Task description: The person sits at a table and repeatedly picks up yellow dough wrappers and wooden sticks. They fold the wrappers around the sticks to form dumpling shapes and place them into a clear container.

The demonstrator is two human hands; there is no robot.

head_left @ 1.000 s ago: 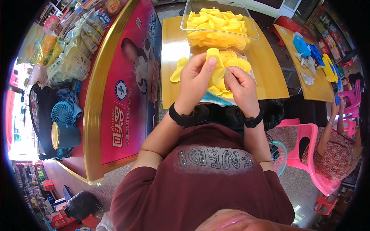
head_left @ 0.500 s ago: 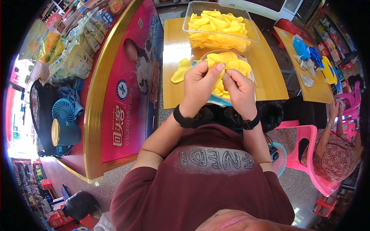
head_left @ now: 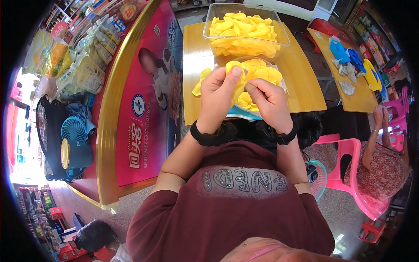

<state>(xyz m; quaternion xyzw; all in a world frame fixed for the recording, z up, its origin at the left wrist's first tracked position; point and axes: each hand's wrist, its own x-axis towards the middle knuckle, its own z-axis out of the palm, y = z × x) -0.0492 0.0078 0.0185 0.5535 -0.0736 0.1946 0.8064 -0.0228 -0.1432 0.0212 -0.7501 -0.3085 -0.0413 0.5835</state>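
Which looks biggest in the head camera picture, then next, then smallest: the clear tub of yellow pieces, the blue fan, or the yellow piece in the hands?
1. Clear tub of yellow pieces
2. Blue fan
3. Yellow piece pinched by left hand and right hand

The fisheye shrinks things near the rim, so the fan's rank is less sure.

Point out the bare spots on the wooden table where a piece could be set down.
Bare wood lies left of the clear tub and right of the small bowl. It is crowded mid-table, where both hands hold a yellow piece.

Blue fan (head_left: 74, 129) (left) — pink chair (head_left: 358, 174) right.
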